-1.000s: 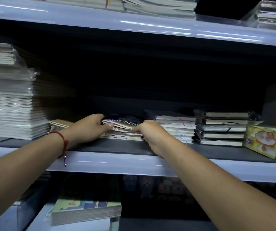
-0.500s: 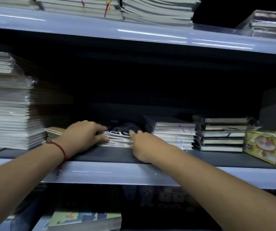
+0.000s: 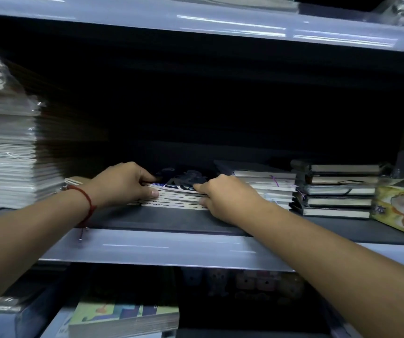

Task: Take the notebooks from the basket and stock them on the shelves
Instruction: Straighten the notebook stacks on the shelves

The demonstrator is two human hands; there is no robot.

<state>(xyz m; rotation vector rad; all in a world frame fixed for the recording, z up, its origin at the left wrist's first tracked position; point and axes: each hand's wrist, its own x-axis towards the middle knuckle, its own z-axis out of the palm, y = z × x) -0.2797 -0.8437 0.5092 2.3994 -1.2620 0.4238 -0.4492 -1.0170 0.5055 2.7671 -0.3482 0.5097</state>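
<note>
A small stack of thin notebooks (image 3: 176,195) with dark patterned covers lies on the middle shelf (image 3: 171,250). My left hand (image 3: 125,184) grips the stack's left end, fingers on top and thumb against its front edge. My right hand (image 3: 222,195) grips the right end, index finger on the top cover and thumb low at the front. The stack's far part is lost in the shelf's dark interior. No basket is in view.
A tall pile of wrapped white notebooks (image 3: 5,147) stands at the left. Right of my hands are two stacks of thicker notebooks (image 3: 266,186) (image 3: 337,189) and a yellow cartoon box (image 3: 401,208). Another shelf hangs overhead. Colourful books (image 3: 122,318) lie on the shelf below.
Both hands have closed in on the ends of the notebook stack and now grip it; the stack looks squared up. The view has shifted slightly.
</note>
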